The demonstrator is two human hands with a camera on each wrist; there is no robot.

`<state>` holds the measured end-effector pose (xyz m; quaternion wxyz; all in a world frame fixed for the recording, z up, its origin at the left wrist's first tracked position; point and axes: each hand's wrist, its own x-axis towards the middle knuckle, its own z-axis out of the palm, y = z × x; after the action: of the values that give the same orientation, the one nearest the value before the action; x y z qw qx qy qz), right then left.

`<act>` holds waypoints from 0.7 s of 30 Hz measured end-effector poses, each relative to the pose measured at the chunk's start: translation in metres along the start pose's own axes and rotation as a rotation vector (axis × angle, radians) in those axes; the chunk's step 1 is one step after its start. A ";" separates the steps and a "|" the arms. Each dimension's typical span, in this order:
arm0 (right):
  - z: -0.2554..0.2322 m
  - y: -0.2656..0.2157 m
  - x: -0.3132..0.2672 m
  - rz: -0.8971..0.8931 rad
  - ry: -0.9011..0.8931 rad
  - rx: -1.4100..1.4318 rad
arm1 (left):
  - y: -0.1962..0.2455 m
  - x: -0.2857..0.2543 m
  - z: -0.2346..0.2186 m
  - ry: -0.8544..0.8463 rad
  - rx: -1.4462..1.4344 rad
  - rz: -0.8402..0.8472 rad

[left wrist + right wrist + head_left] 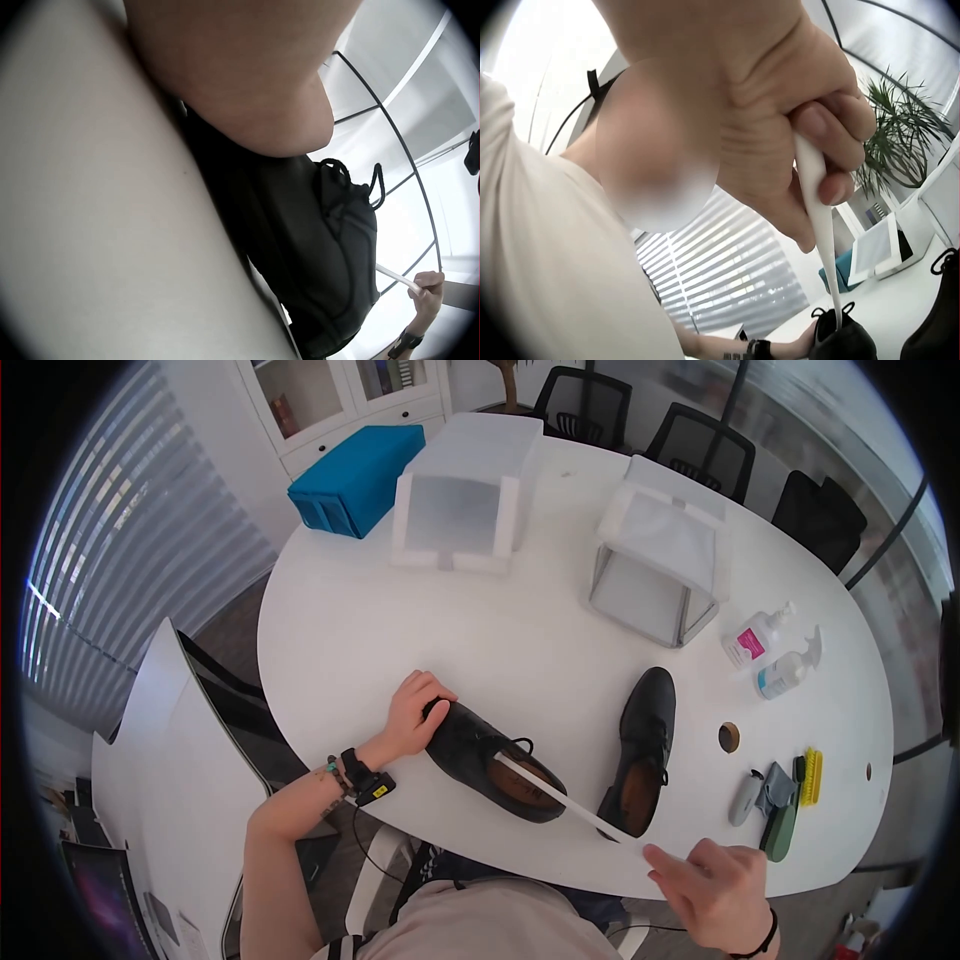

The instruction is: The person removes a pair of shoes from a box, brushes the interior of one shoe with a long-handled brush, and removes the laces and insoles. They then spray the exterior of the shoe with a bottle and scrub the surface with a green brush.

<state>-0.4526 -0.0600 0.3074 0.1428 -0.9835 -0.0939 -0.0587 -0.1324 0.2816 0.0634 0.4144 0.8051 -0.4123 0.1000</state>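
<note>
In the head view, my left hand (pixel 412 715) grips the toe of a black lace-up shoe (pixel 465 745) lying on the white table, its opening toward my body. The left wrist view shows this shoe (pixel 292 225) from the side, laces up. My right hand (pixel 715 890) holds a long white tapered stick (pixel 575 807) by its near end. The stick's far end reaches into that shoe's opening, close to the tongue. Curled fingers (pixel 832 142) wrap the stick's thick end in the right wrist view. A matching black shoe (pixel 645 745) stands right of the first, untouched.
Two translucent white boxes (pixel 520 480) (pixel 675 525) and a teal case (pixel 370 470) stand at the back. Pump bottles (pixel 750 640) (pixel 785 675) are at the right. A green-handled brush (pixel 780 830), grey cloth (pixel 776 790) and yellow brush (pixel 812 775) lie near the right edge.
</note>
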 end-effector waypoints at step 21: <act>0.107 0.016 0.023 0.065 0.225 0.390 | -0.001 -0.006 0.002 0.071 -0.105 -0.108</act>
<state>-0.4175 -0.0399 0.2046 0.3416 -0.9271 -0.0552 -0.1439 -0.1360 0.2839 0.0583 0.4751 0.7993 -0.3581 0.0841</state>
